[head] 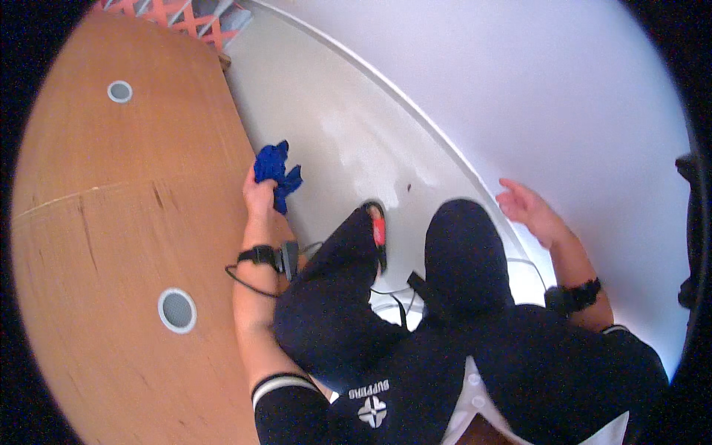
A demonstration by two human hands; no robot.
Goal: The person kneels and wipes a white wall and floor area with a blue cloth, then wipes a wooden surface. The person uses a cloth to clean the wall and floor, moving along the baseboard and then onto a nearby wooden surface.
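My left hand (260,192) grips a crumpled blue cloth (272,164) beside the edge of a wood-grain panel (133,239). Parts of the cloth stick out over the pale floor (311,111). My right hand (525,208) holds nothing, its fingers partly spread near the white wall (556,100). Whether its fingertips touch the wall, I cannot tell. Dark straps with devices are fastened round both forearms, and a cable hangs from the left one.
Two round vents with pale rims (177,310) (119,92) are set in the wooden panel. A red lattice (189,22) stands at the upper left. White skirting (389,83) borders the wall. A small dark spot (409,188) marks the floor, near my shoe (379,231).
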